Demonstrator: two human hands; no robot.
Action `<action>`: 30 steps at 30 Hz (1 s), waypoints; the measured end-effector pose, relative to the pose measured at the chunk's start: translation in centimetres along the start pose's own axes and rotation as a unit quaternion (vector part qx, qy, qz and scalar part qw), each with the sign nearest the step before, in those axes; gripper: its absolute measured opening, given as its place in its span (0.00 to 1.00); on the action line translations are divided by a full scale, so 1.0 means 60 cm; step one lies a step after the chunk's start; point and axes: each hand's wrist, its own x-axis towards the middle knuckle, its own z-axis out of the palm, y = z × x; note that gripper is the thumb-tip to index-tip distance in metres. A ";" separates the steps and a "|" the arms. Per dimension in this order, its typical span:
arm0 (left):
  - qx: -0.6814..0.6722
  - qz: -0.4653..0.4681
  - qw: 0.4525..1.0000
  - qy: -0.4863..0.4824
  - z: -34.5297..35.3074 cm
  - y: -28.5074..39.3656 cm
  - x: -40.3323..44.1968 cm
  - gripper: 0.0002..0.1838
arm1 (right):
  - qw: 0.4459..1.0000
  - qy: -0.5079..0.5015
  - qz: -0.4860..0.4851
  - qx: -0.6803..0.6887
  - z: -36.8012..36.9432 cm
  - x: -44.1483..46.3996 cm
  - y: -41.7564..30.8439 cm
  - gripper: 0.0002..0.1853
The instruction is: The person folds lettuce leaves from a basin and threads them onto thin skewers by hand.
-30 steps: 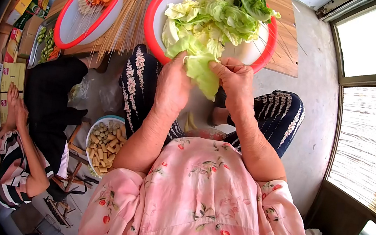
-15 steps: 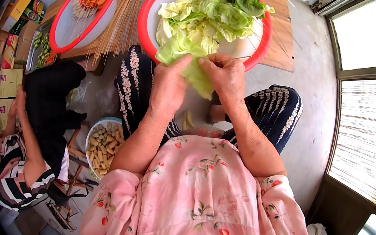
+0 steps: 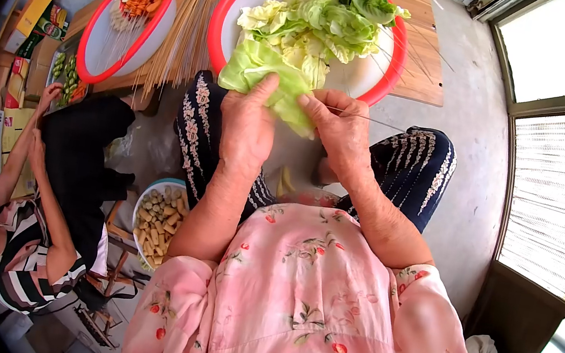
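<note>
Since the earlier frame, your lettuce leaf has swung a little leftward and spread wider, and the thin skewer now sticks out to the right of your right hand, tilted slightly downward. That leaves more of the leaf's face showing, with the skewer side-on to it. Your left hand is partly closed, thumb laid on top of the leaf, its fingers hidden underneath. Your right hand pinches thumb against forefinger at the leaf's right edge, with the skewer held across it; whether the tip pierces the leaf, you cannot tell. The leaf sits at the near rim of the red-rimmed basin, below the heaped lettuce. To your left, a co-worker's hand has come up beside the green pieces.
</note>
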 end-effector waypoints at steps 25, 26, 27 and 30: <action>-0.053 -0.019 0.998 0.025 -0.037 0.058 0.035 0.17 | 0.958 0.084 -0.082 0.261 -0.070 -0.042 0.013 0.26; -0.052 -0.019 0.998 0.021 -0.039 0.058 0.035 0.17 | 0.955 0.087 -0.082 0.270 -0.069 -0.042 0.011 0.27; -0.056 -0.025 0.998 0.017 -0.037 0.059 0.034 0.17 | 0.953 0.084 -0.078 0.281 -0.068 -0.041 0.012 0.27; -0.063 -0.040 0.997 -0.001 -0.035 0.061 0.030 0.18 | 0.947 0.078 -0.068 0.304 -0.068 -0.037 0.017 0.27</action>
